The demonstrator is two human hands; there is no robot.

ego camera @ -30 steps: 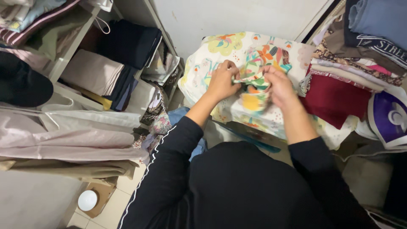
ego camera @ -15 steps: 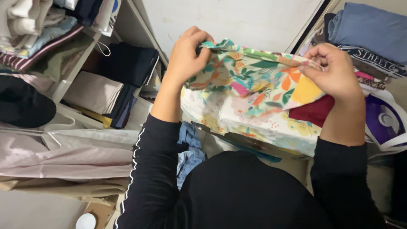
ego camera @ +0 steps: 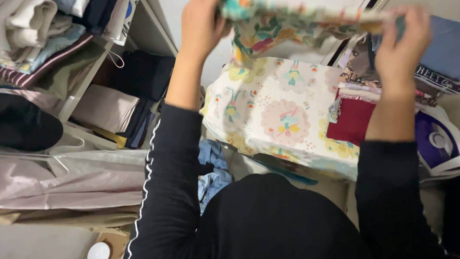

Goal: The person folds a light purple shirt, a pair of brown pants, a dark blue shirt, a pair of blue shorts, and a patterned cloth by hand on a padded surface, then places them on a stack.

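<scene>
My left hand (ego camera: 200, 26) and my right hand (ego camera: 401, 41) are raised at the top of the view, each gripping one end of a colourful floral patterned cloth (ego camera: 282, 26) stretched between them. The cloth hangs above a board covered in a pale floral cover (ego camera: 282, 120). Both arms wear black sleeves with a white side stripe. The top edge of the cloth is cut off by the frame.
Shelves (ego camera: 76, 91) at the left hold folded clothes in beige, dark blue and stripes. A red folded cloth (ego camera: 352, 120) and other piled fabrics lie at the right, by a purple and white iron (ego camera: 438, 144). Blue denim (ego camera: 213, 168) sits below the board.
Both hands have lifted the colourful cloth up off the covered board and spread it wider; the board's pale floral cover now shows in full.
</scene>
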